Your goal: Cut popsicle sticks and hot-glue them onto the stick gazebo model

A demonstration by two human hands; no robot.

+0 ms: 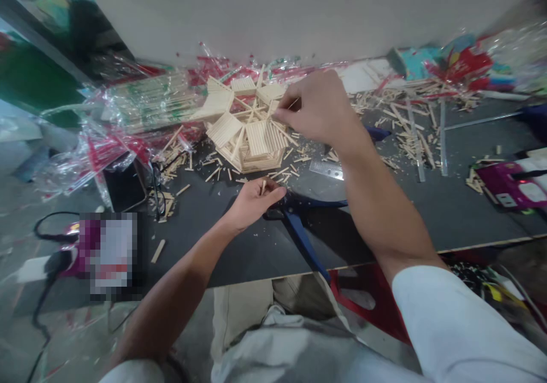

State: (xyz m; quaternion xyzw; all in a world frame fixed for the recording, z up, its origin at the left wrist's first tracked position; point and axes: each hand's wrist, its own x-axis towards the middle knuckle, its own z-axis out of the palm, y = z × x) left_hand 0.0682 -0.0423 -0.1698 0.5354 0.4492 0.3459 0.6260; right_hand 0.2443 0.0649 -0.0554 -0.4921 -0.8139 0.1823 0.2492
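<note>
A small model built of pale wooden sticks [247, 127], with fan-like roof panels, stands on a dark work board [427, 212] near the wall. My right hand [316, 108] hovers over its right side, fingers pinched on a thin stick. My left hand [256, 202] rests on the board just in front of the model, fingers closed on a short stick piece. Blue-handled scissors [301, 226] lie right beside my left hand.
Loose stick offcuts litter the board around the model. Clear plastic packs of sticks [141, 109] lie at the left. A metal ruler [327, 169] lies right of the model. A phone [123, 186] and a purple glue gun [508, 186] sit at the sides. White wall behind.
</note>
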